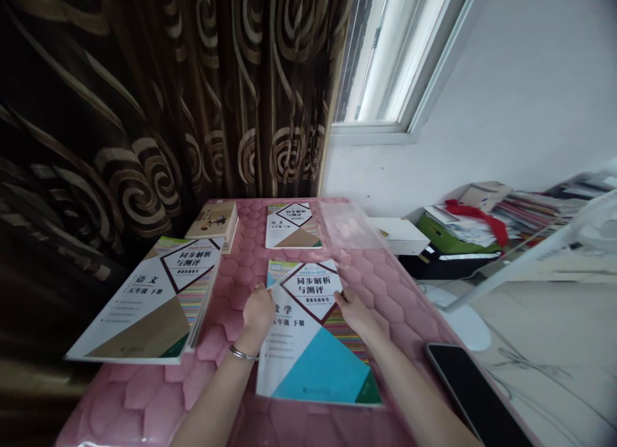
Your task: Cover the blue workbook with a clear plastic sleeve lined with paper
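Observation:
A mathematics workbook (313, 363) with a white cover, a blue triangle and a striped band lies in front of me, over the pink table cover. My left hand (259, 309), below which a silver bangle circles the wrist, has its fingers curled at the book's left edge. On the opposite edge, my right hand (355, 313) grips with thumb and fingers; some fingertips are hidden under the book. To the left is a stack of similar workbooks (135, 318), a Chinese one with a brown triangle on top. Another such workbook (292, 227) lies flat farther back.
Small tan books (212, 222) are piled at the back left, by the dark curtain (255, 100). A clear plastic sheet (349, 225) and a white box (402, 233) are at the back right. A black phone (475, 395) rests by the right edge of the pink table (231, 292).

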A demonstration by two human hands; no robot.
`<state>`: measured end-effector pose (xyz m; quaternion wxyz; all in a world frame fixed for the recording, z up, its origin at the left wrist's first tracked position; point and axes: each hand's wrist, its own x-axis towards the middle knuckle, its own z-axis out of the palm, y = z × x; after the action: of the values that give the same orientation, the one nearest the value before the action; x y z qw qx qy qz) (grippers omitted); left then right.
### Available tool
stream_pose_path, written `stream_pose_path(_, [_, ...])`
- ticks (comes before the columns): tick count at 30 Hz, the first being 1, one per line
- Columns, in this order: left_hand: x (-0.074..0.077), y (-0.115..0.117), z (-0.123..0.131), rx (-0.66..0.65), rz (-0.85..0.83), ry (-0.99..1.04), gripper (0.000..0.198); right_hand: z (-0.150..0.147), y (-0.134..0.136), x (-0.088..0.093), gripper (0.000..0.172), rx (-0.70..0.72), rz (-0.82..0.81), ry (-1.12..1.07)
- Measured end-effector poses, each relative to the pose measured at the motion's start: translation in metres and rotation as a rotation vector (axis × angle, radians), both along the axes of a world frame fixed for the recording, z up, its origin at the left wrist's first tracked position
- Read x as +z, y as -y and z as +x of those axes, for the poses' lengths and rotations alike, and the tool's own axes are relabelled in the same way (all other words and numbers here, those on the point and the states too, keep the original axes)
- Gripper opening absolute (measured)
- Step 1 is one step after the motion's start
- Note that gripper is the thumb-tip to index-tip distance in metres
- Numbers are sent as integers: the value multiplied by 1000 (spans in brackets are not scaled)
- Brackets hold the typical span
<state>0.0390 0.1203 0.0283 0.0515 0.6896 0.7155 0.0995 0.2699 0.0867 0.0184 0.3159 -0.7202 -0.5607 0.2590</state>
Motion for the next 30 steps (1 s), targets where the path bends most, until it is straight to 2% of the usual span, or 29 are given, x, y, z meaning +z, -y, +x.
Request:
stream_pose_path(3, [8,3,-3,19,-12,17,28,-4,2,9,38,12,72,-134])
stream_pose_path(5, [20,11,0,56,23,3,30,-6,4,18,38,8,149,-191])
stream_pose_path(7, [36,26,12,80,130,-38,34,-8,7,31,39,-19,222,-223])
stream_pose_path(9, [53,44,32,-15,274,-43,38,-13,12,45,38,-59,283,-225])
stream_pose_path(11, [63,59,56,-193,355,15,43,-20,17,61,37,-91,321,-215])
stream_pose_path(13, [66,67,74,-282,331,99,50,-26,23,73,36,-104,343,-230])
stream_pose_path(15, [62,64,81,-277,291,168,56,-28,28,80,37,-108,358,-266])
stream_pose_path(19, [55,44,63,-171,339,204,56,-25,34,79,38,-140,359,-312])
stream_pose_path(24, [61,32,32,-46,510,171,53,-26,41,81,40,-178,413,-402])
stream_pose_path(27, [66,30,22,19,515,280,55,-30,42,84,38,-187,473,-411])
stream_pose_path(30, [71,24,12,72,433,476,47,-30,38,78,36,-175,502,-412])
